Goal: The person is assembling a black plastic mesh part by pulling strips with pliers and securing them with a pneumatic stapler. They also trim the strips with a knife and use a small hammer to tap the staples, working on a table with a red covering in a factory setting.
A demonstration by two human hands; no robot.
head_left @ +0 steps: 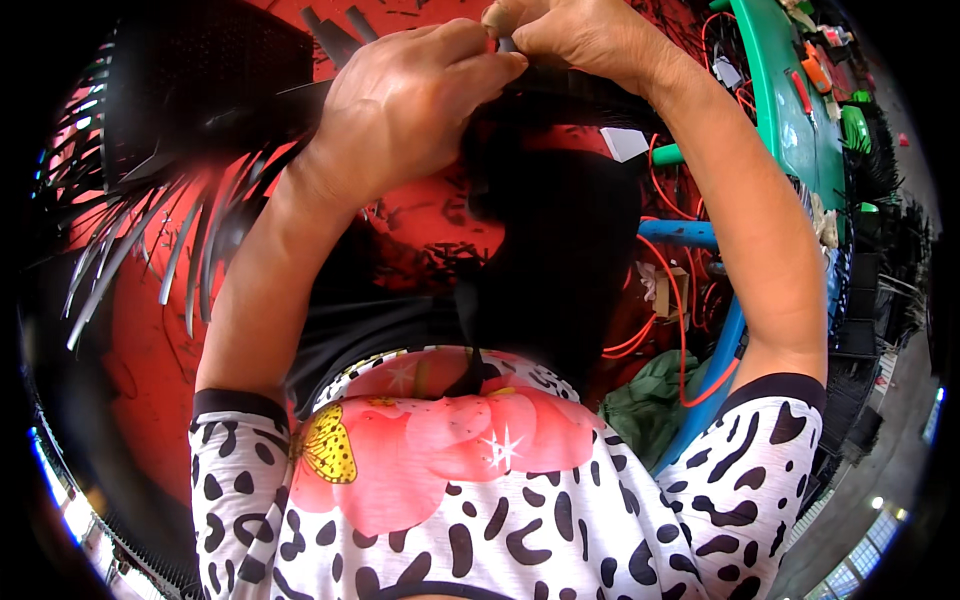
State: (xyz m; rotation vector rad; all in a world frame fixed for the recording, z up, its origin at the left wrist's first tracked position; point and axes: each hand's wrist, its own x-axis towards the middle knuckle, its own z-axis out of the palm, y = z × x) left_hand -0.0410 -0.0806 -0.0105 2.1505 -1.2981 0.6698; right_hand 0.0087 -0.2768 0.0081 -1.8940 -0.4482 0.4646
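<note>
At the top middle, my two hands meet over a dark woven piece. My left hand (400, 105) is closed, its fingertips pinched against a short bit of dark grey strip (507, 45). From the other side, my right hand (590, 40) closes thumb and fingers on the same spot. Flat grey strips (340, 38) stick up beyond my left hand. A black woven basket-like panel (205, 85) lies left of it, with loose strip ends (190, 245) fanning out below. Much of the dark work under my hands is lost in shadow.
Red floor (145, 400) shows below, littered with dark scraps. A green bench (800, 130) at the right carries small tools and an orange-handled item (816, 68). Blue tubing (680, 233), red hoses (684, 310) and green cloth (645, 405) are beside my right arm.
</note>
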